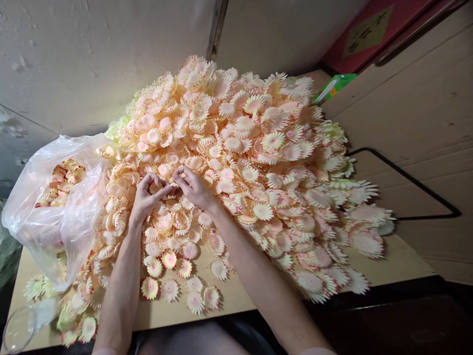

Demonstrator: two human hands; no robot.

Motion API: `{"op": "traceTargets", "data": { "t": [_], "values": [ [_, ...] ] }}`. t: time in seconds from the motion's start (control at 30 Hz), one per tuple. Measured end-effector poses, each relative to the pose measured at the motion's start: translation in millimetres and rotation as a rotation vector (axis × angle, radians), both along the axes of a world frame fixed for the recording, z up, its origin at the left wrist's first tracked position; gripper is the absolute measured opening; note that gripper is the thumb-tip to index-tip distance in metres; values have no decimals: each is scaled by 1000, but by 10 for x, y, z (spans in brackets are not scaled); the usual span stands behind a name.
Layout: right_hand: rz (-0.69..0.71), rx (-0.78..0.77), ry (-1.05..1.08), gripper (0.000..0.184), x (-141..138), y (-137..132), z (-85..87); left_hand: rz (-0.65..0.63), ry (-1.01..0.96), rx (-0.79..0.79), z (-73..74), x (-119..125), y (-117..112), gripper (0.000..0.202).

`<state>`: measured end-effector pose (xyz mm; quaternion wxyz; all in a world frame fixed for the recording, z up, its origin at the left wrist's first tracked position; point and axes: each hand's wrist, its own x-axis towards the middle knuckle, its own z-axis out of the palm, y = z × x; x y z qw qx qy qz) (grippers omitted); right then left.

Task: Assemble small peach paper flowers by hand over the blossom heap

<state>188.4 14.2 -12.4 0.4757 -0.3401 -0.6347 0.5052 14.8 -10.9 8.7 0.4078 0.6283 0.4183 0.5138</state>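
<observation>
The left hand (147,198) was curled, its thumb reaching toward the right hand (192,187), whose fingers were bent into a narrow pinch; the two nearly met over the heap, and whether either gripped a piece could not be told. Around and beneath them spread the large heap of thin, round, cream-and-pink discs with frilled, petal-like edges (240,148); it covered much of the pale wooden bench (160,315), with a few discs lying apart near the front edge.

Left of the heap stood a translucent white plastic bag (27,197); inside it showed smaller, red-edged cream pieces (66,180). The work looked well short of complete, judging by so many loose discs; some near the hands seemed cupped together, but which were finished and which were left could not be told.
</observation>
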Motion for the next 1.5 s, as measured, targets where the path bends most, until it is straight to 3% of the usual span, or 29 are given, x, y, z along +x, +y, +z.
{"op": "traceTargets", "data": {
  "t": [0.13, 0.23, 0.37, 0.6, 0.73, 0.9, 1.03, 1.17, 1.3, 1.5],
  "values": [
    [-115, 35, 13, 45, -31, 52, -80, -7, 11, 4, 22, -20, -2, 44],
    [-146, -114, 204, 51, -44, 102, -109, -27, -6, -27, 27, -51, -6, 44],
    [-53, -287, 443, 57, -33, 106, -29, -8, -183, -82, 13, -53, 5, 37],
    [-49, -187, 356, 48, 11, 88, 11, -55, -459, -112, 71, 8, 28, 26],
    [-41, -137, 336, 40, 29, 75, -6, -56, -403, -65, 60, -10, 2, 37],
    [71, -186, 350, 40, 60, 10, 52, -109, -332, -8, -3, -10, -12, 42],
    [146, -158, 346, 43, 76, -37, 94, -78, -284, -32, 16, 22, -17, 41],
    [245, -169, 382, 31, 50, -54, 107, -102, -217, -133, 79, 30, -46, 46],
    [171, -222, 416, 33, 18, -32, 105, -183, -300, -295, 91, 9, -70, 47],
    [117, -298, 460, 32, 16, -21, 123, -124, -208, -165, -7, -33, -17, 43]
  ]
}}
